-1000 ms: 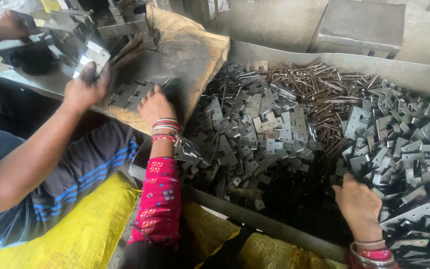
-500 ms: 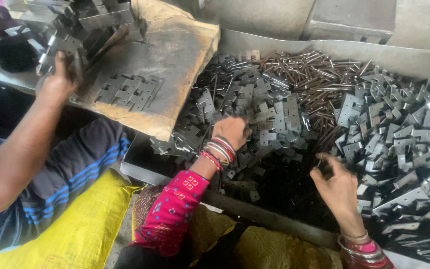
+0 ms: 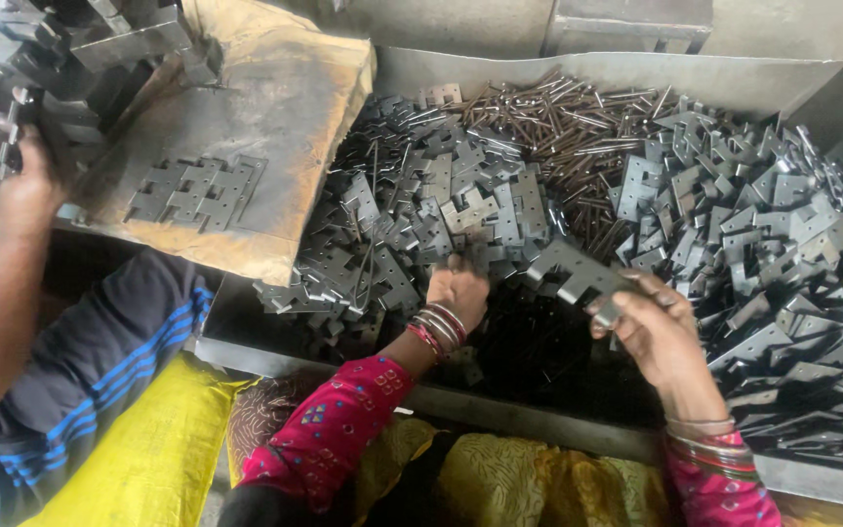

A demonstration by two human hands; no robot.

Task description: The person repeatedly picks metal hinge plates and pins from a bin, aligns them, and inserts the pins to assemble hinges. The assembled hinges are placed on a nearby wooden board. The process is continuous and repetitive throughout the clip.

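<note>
Right hand [image 3: 658, 327]: fingers pinch a grey hinge plate [image 3: 578, 276] by its lower edge, just above the fingertips.
Left hand [image 3: 459, 293]: fingers curled into the plate heap [image 3: 441, 210]; grip unclear.
Handling: likely stiff, light, sharp-edged; best held by flat faces.
Look: dull steel, notched, punched holes.
Beyond fingers: rusty pins [image 3: 558, 112], metal tray [image 3: 578, 68].

Right hand [image 3: 658, 332] grips a metal hinge plate [image 3: 578, 275]; left hand [image 3: 459, 293] rests in the hinge pile [image 3: 441, 215].

Left hand [image 3: 459, 293] fingertips buried (under plates [image 3: 470, 210]).
</note>
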